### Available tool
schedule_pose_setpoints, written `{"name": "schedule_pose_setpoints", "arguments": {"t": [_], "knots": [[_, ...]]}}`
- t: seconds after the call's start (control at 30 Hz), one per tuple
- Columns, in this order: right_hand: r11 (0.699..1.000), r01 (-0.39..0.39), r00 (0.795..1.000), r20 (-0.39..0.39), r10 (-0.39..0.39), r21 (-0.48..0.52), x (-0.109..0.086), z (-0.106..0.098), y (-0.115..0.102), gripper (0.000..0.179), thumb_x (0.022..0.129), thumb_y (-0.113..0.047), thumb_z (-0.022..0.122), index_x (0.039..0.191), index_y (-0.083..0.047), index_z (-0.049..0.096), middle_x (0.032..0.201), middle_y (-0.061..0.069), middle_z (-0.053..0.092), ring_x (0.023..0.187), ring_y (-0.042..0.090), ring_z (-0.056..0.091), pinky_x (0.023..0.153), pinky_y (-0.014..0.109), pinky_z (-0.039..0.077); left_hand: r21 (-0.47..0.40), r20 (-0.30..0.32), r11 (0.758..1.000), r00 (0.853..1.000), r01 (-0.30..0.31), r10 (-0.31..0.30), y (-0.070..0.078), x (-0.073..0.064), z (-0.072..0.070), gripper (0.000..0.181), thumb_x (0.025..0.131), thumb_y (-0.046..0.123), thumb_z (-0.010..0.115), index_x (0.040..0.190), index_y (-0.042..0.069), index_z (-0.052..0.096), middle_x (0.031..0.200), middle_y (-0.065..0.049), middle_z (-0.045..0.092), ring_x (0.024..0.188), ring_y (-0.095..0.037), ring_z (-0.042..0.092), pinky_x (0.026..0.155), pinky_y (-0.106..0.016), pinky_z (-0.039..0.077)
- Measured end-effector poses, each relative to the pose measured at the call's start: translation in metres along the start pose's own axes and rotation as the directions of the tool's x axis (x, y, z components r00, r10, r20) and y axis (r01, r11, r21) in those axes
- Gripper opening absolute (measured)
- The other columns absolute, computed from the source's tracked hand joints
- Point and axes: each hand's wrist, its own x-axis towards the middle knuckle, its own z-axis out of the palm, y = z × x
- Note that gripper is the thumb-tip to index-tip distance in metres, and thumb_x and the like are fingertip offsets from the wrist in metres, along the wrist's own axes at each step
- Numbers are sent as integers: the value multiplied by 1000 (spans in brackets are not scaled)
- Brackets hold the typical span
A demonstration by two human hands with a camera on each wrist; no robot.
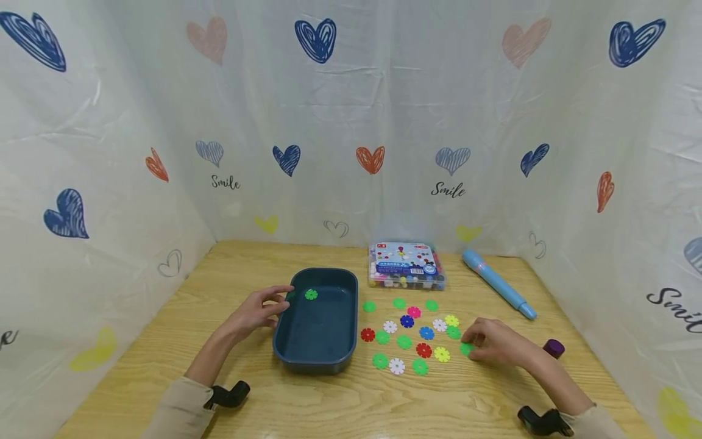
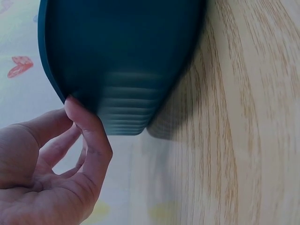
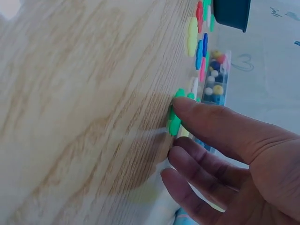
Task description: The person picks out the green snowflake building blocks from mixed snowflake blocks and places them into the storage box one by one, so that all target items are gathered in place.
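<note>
My left hand point(image 1: 262, 311) holds the left rim of a dark teal rectangular basin point(image 1: 319, 332), thumb and forefinger meeting at its edge in the left wrist view. Inside the basin, near its far left corner, lies one green snowflake disc point(image 1: 311, 295). Over at the right end of the spread of discs, my right hand point(image 1: 496, 342) pinches another green snowflake disc point(image 3: 175, 121) close to the wooden table. The thumb covers part of that disc in the right wrist view; the other fingers are bent behind it.
Between basin and right hand lie several loose snowflake discs, among them a red one point(image 1: 424, 350) and a white one point(image 1: 397, 366). Behind stands a clear box of colored beads point(image 1: 407, 266). A blue pen-shaped object point(image 1: 499, 284) and a dark purple cap point(image 1: 554, 348) lie right.
</note>
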Motion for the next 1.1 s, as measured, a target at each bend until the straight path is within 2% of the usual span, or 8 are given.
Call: {"name": "schedule_pose_setpoints", "arguments": {"t": [0.43, 0.63, 0.93, 1.1], "knots": [[998, -50, 999, 9, 50, 35, 1, 1, 3, 22, 81, -18, 78, 97, -9, 67, 94, 4, 60, 78, 10, 54, 66, 22, 48, -9, 10, 1000, 1000, -7, 8, -1, 0, -1, 55, 98, 21, 60, 147, 3, 41, 119, -21, 45, 91, -22, 53, 64, -30, 53], [999, -24, 1000, 13, 24, 48, 2, 1, 5, 25, 81, -18, 78, 100, -7, 66, 94, 3, 61, 76, 5, 53, 64, 21, 47, -12, 9, 1000, 1000, -5, 5, -1, -1, -1, 56, 98, 22, 60, 147, 3, 41, 119, -21, 45, 94, -23, 53, 64, -30, 53], [992, -7, 999, 55, 0, 125, 6, 1, 9, 27, 82, -19, 77, 99, -7, 59, 86, 2, 58, 73, 2, 51, 63, 21, 47, -2, 9, 1000, 1000, -2, 2, -2, -1, -1, 56, 98, 23, 60, 147, 4, 41, 117, -19, 46, 93, -22, 54, 66, -33, 54], [994, 27, 999, 25, -30, 101, 7, 3, 10, 26, 86, -18, 74, 100, -8, 55, 80, -2, 56, 70, -1, 50, 61, 22, 46, 13, 11, 1000, 1000, -3, 3, -3, 0, -1, 56, 98, 24, 60, 147, 4, 42, 116, -18, 48, 91, -21, 55, 67, -34, 55]]}}
